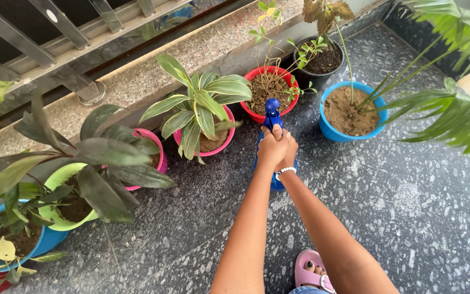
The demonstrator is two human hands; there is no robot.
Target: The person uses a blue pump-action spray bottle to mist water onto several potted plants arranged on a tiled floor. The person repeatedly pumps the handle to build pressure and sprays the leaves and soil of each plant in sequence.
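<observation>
Two hands, left (272,148) and right (288,152), were clenched around one blue spray bottle (272,115); seven pots were counted.

Potted plants (202,117) line the far wall (153,65). Both hands, left (270,147) and right (289,149), meet on a spray bottle (272,114) near the middle pots; a sandalled foot (312,270) lies nearest.

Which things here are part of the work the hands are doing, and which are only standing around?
In use:
- blue spray bottle, held by the left hand and right hand together
- red pot, which the nozzle faces

Standing around:
- pink pot with striped leaves
- blue pot
- black pot
- green pot
- pink sandal
- metal railing
</observation>
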